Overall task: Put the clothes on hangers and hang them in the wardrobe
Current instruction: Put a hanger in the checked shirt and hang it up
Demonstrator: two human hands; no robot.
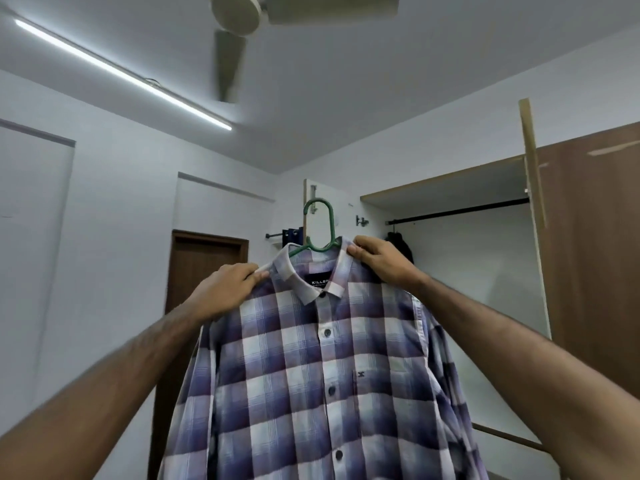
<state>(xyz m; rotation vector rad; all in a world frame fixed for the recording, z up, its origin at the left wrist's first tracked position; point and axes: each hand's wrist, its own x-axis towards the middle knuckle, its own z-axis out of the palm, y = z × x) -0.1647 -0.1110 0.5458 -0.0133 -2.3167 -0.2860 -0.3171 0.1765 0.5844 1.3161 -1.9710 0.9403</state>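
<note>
A checked shirt (311, 368) in blue, purple and white was held up at centre frame, front facing the camera, buttoned down the placket. It was seen already on a green hanger (320, 225), whose hook stood upright above the collar, with 1 green arm showing at the left inside the neck. A dark label reading "KILLER" was visible inside the collar, and a small logo on the chest pocket.

The left hand (225, 292) was closed on the shirt's left shoulder by the collar, cloth pinched between thumb and fingers. The right hand (381, 261) was closed on the right shoulder beside the collar, fingers curled over the fabric. Both forearms were raised from the lower corners.

The wardrobe (467, 265) was seen at the right, behind the shirt and apart from it, with 2 doors swung open. A dark rail (457, 212) was seen across its top, with 1 dark garment (401, 245) hung at the rail's left end, partly hidden by the right hand.

A brown door (204, 271) was seen at the back left, a ceiling fan (239, 15) at the top, and a lit tube light (121, 72) on the ceiling.
</note>
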